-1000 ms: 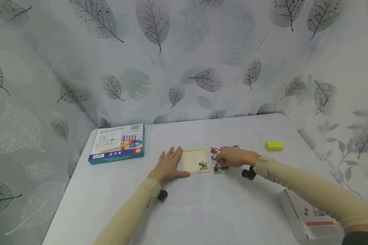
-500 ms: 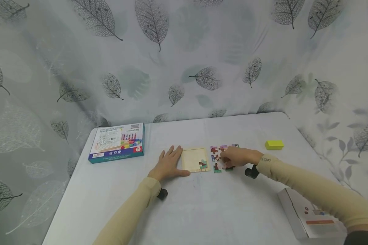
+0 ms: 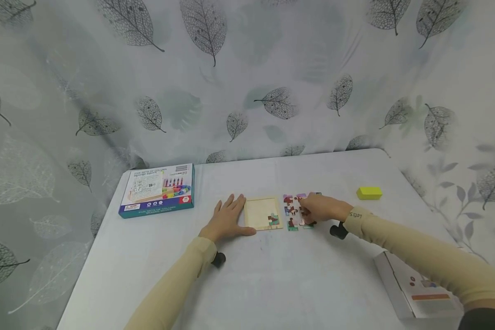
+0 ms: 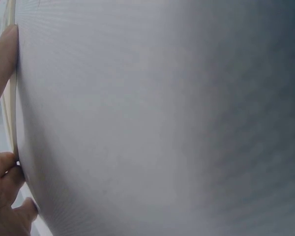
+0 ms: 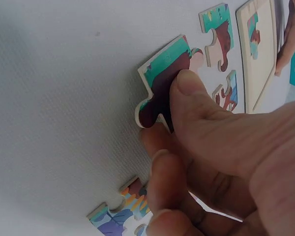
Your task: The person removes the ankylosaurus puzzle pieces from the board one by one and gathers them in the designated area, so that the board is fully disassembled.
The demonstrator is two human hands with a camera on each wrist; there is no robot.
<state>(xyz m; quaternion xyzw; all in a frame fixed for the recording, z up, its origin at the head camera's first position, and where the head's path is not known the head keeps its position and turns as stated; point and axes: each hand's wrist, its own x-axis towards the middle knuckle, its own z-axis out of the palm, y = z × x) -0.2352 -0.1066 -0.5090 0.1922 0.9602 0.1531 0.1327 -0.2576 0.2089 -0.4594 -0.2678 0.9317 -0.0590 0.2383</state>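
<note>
My left hand point(image 3: 227, 220) lies with fingers spread along the left side of a square wooden puzzle tray point(image 3: 256, 211). One puzzle piece sits in the tray's lower right corner. In the right wrist view, my right hand point(image 5: 221, 147) pinches a teal and dark brown jigsaw piece point(image 5: 164, 66) between thumb and fingers, tilted close over the table. Several loose pieces, such as a teal and brown one point(image 5: 219, 37) and a purple and orange one point(image 5: 123, 209), lie around it. In the head view, the right hand hides some of the pieces right of the tray.
A bead-toy box point(image 3: 156, 190) lies at the table's back left. On the right is a yellow block point(image 3: 369, 193), and a white carton point(image 3: 416, 293) sits under the right forearm at the front right. A leaf-print curtain point(image 3: 247, 82) hangs behind the table.
My right hand has shifted a little to the right over the loose pieces, uncovering more of those nearest the tray. The left hand and the tray stay in place.
</note>
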